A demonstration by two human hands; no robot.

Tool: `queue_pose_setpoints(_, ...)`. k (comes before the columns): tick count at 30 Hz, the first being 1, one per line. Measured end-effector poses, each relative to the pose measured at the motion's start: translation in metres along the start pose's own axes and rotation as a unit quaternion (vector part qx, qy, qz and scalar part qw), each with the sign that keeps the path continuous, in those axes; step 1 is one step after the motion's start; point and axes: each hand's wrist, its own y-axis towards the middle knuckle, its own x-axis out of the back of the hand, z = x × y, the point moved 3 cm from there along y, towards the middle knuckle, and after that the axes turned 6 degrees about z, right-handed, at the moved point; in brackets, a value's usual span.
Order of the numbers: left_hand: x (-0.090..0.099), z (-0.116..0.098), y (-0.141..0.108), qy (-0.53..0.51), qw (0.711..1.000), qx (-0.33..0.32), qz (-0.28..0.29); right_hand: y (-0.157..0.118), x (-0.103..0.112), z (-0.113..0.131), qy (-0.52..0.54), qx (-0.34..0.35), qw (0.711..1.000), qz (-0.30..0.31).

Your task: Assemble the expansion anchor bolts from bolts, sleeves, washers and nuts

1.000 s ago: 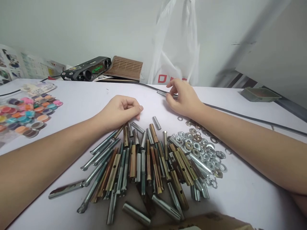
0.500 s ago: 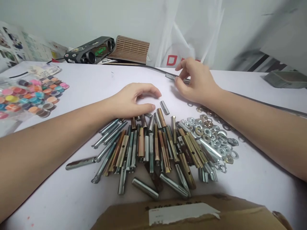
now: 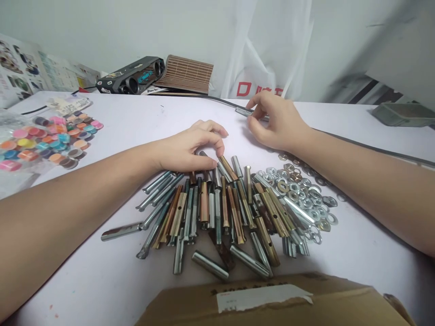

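Observation:
My left hand [image 3: 192, 147] reaches over the back edge of a pile of metal expansion anchor sleeves [image 3: 204, 203] and bolts. Its thumb and index finger are apart, with the fingertips at the upper ends of a brassy sleeve [image 3: 228, 168] and a silver one beside it. Farther back, my right hand [image 3: 275, 118] has its thumb and fingers closed about a silver metal sleeve [image 3: 243, 111] near the black cable. Part of that sleeve is hidden behind the fingers. In the pile, silver, copper and brass-coloured pieces lie mostly lengthwise toward me.
Nuts and washers [image 3: 306, 194] are heaped right of the pile. An opened cardboard box [image 3: 265, 303] stands at the near edge. Bagged coloured discs [image 3: 50, 140] lie at left. A black clock speaker [image 3: 134, 77] and a bamboo mat [image 3: 188, 74] are at the back; a cable [image 3: 374, 149] crosses behind.
My left hand's index finger has come down closer to the sleeves. My right index finger has lowered toward the silver sleeve. The view has shifted slightly.

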Motion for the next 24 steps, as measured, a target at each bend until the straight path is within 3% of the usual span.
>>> queue_pose_setpoints(4, 0.001, 0.0, 0.001, -0.02, 1.0, 0.01, -0.001, -0.001, 0.0, 0.001, 0.001, 0.007, 1.0, -0.003)
queue_pose_setpoints(10, 0.002, -0.001, 0.003, -0.126, 0.99, 0.026, -0.052, -0.002, -0.002, 0.0, 0.008, 0.006, 1.0, 0.0)
queue_pose_setpoints(17, 0.003, 0.0, 0.0, -0.284, 0.94, 0.115, -0.149, -0.004, 0.012, 0.015, 0.037, 0.035, 0.999, 0.007)
queue_pose_setpoints(20, 0.0, 0.003, -0.001, -0.305, 0.929, 0.144, -0.15, 0.001, 0.024, 0.028, 0.052, -0.064, 0.992, 0.096)
queue_pose_setpoints(22, -0.001, 0.005, -0.002, -0.315, 0.927, 0.134, -0.154, 0.0, 0.025, 0.037, 0.057, -0.145, 0.962, 0.223)
queue_pose_setpoints(24, -0.002, 0.006, -0.002, -0.314, 0.929, 0.121, -0.153, -0.004, 0.023, 0.046, 0.038, -0.175, 0.924, 0.339)
